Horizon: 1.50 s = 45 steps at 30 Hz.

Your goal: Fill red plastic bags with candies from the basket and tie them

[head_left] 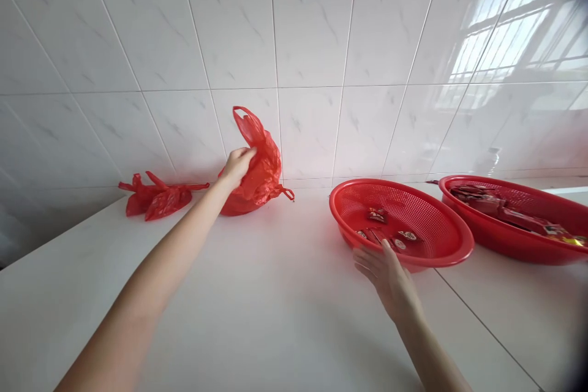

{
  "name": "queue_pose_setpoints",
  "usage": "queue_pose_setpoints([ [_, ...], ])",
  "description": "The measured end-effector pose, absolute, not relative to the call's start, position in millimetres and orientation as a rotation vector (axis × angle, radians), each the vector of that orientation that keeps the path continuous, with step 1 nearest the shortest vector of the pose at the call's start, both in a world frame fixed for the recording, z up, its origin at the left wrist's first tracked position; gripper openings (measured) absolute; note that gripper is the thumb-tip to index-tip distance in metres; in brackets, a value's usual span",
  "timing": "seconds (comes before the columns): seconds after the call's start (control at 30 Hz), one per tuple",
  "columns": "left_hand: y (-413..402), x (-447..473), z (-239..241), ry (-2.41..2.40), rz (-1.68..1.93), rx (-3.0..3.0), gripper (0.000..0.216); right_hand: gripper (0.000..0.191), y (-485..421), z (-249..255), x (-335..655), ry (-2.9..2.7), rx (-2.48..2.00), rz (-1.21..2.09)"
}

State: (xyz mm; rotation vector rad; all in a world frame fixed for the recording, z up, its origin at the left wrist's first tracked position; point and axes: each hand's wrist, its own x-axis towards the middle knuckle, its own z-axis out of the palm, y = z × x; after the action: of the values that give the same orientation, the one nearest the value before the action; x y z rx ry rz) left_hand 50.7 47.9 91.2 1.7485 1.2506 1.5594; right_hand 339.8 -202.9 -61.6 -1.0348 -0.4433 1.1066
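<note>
My left hand reaches far across the white counter and is closed on the side of a red plastic bag that stands against the tiled wall. My right hand lies with fingers stretched out, touching the near rim of a red mesh basket. A few small dark packets lie in the bottom of that basket. The hand holds nothing.
A second red mesh basket with several packets stands at the right. A flat tied red bag lies at the back left against the wall. The white counter runs to a tiled wall behind.
</note>
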Motion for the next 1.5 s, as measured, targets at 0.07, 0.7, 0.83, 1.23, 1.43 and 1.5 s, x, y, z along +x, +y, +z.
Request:
queue_pose_setpoints([
  [0.07,25,56,82,1.181,1.464,1.773,0.031,0.040,-204,-62,341,-0.454,-1.037,1.035],
  [0.7,-83,86,60,0.767,0.827,1.534,0.027,0.015,-282,-84,455,-0.136,-1.090,0.519],
  [0.83,-92,90,57,0.782,0.780,1.545,0.021,0.053,-304,-84,444,-0.350,-1.347,0.616],
  [1.23,-117,118,27,0.571,0.765,1.679,0.032,0.038,-216,-12,285,-1.215,-0.929,0.981],
  [1.43,-110,100,14,0.612,0.912,1.732,0.040,0.026,-198,-18,289,-1.015,-0.824,1.013],
  [1.5,-105,94,12,0.583,0.978,1.665,0.037,0.023,-196,-22,292,-0.947,-0.789,0.995],
])
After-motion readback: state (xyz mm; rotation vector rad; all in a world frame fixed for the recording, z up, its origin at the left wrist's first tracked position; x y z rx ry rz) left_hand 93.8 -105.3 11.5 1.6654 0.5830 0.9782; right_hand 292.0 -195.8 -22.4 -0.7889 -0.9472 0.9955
